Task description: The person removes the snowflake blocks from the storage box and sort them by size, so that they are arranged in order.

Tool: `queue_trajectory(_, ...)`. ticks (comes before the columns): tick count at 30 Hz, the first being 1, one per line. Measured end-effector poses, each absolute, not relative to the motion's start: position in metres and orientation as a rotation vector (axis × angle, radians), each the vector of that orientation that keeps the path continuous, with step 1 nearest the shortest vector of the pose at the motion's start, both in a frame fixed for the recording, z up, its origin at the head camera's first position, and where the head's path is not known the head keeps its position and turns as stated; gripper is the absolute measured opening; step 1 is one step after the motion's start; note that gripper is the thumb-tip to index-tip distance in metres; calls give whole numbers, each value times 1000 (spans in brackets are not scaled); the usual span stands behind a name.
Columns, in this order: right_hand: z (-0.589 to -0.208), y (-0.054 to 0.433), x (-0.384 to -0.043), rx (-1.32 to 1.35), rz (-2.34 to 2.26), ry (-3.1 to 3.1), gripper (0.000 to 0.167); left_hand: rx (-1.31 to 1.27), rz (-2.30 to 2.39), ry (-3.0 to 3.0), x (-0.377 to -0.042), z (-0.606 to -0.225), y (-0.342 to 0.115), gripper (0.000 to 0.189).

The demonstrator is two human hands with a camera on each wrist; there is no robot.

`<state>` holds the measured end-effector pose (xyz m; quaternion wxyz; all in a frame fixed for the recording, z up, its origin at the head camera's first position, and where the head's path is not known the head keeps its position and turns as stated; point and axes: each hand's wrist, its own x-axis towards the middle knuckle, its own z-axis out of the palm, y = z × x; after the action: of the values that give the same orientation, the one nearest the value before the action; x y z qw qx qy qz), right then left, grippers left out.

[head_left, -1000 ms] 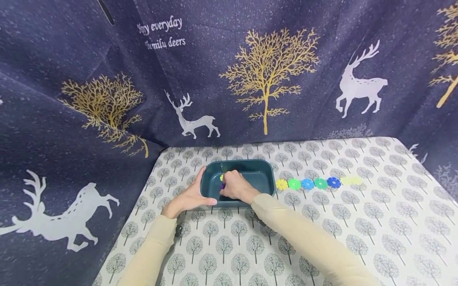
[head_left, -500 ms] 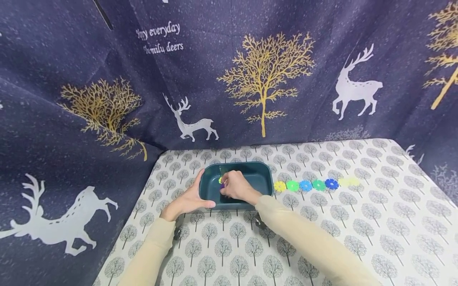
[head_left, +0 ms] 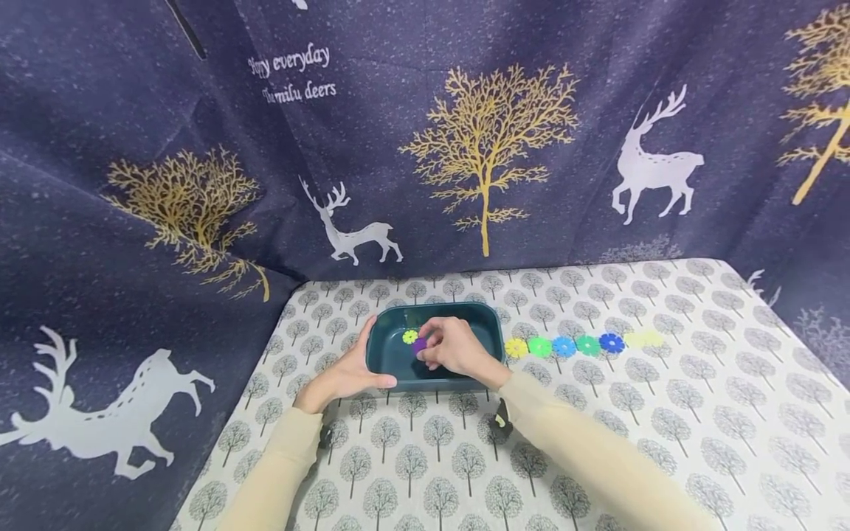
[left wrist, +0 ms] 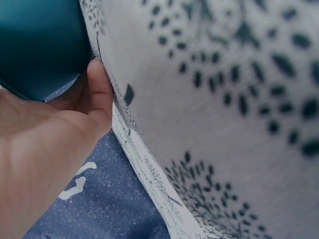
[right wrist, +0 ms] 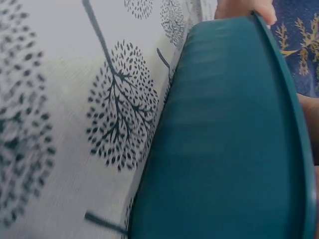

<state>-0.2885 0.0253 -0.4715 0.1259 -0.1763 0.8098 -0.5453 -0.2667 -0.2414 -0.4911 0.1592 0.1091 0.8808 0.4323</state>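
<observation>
A dark teal plastic bin (head_left: pixel 398 385) stands on the table. At its left end, my left hand (head_left: pixel 345 372) grips the corner, thumb along the front wall and fingers up the left side. The left wrist view shows that thumb bent beside the teal wall. Inside the bin, my right hand (head_left: pixel 454 346) pinches a purple flower-shaped disc (head_left: pixel 420 345) between thumb and fingers. A yellow-green flower disc (head_left: pixel 410 337) lies just left of it on the bin's floor. In the right wrist view, the bin's wall (right wrist: pixel 224 124) hides most of the right hand.
To the bin's right runs a row of flower discs: yellow (head_left: pixel 516 348), green (head_left: pixel 540 346), light blue (head_left: pixel 564 346), teal-green (head_left: pixel 587 345), dark blue (head_left: pixel 612 343) and pale yellow (head_left: pixel 644 338). Behind the tree-print tablecloth (head_left: pixel 412 457) hangs a dark blue curtain (head_left: pixel 425 184).
My right hand has lifted slightly and shifted right inside the bin with the purple disc, uncovering more of the yellow-green one. My left hand stays on the bin.
</observation>
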Motion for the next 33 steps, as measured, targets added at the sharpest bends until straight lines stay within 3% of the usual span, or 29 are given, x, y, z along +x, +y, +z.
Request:
queue_trajectory(16,-451,73,-290,-471,-1786,2282,33,275,1209,2528,-266,-489,-239,146)
queue_trajectory(33,-455,147,-286,-351,-1882,2340,38,262,1121,2539,-266,-489,-241,145)
